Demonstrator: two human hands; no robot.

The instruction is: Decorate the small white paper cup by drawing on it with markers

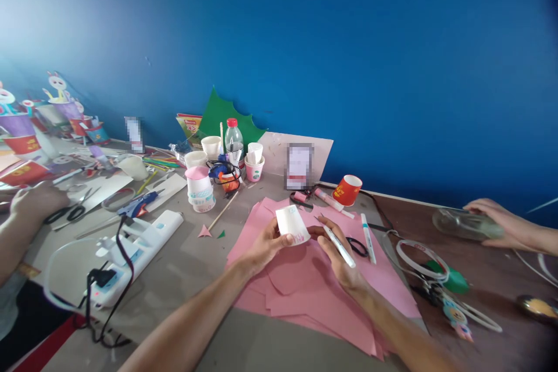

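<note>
In my left hand (271,244) is a white paper cup (291,224), tilted, with pink and faint blue marks on its side. My thumb presses on its front and the fingers are behind it. My right hand (342,258) grips a white marker pen (339,246) just right of the cup, its tip pointing up and left. Both hands are above a stack of pink paper sheets (300,302). On the sheets lie a second white marker with a teal band (368,238) and black-handled scissors (357,246), partly hidden by my right hand.
A red paper cup (347,190) and a glue stick (328,199) lie behind the paper. Decorated cups (200,189), a bottle (234,140) and a phone (299,166) stand farther back. A power strip (139,258) is left. Other people's hands (39,204) appear at both sides.
</note>
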